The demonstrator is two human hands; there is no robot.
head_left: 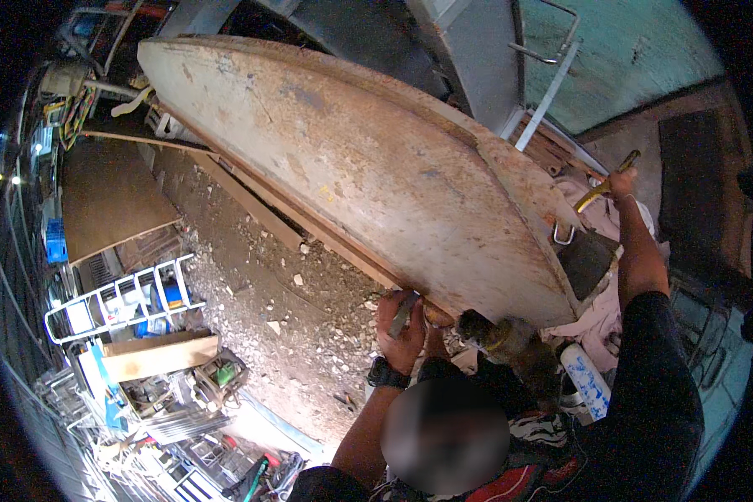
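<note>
A long, pale, boat-shaped body (335,167) with brown stains lies slanting across the middle. At its near lower edge, my left hand (402,330), with a dark watch on the wrist, closes round a flat grey piece (403,314) whose kind I cannot make out. My right arm reaches far to the right, past the body's blunt end. There my right hand (622,181) grips a curved yellow-and-dark hand tool (595,197); its kind is unclear. A metal U-shaped handle (565,234) stands at that end. Beside my left hand is a mottled dark shape (510,343) with a yellow band.
Wooden strips (259,205) run along the body's lower side, above rubble-strewn ground (268,276). At left are a ladder (125,297), a brown board (109,197) and cluttered tools. A blue-and-white cylinder (585,381) and pink cloth (590,330) lie at right.
</note>
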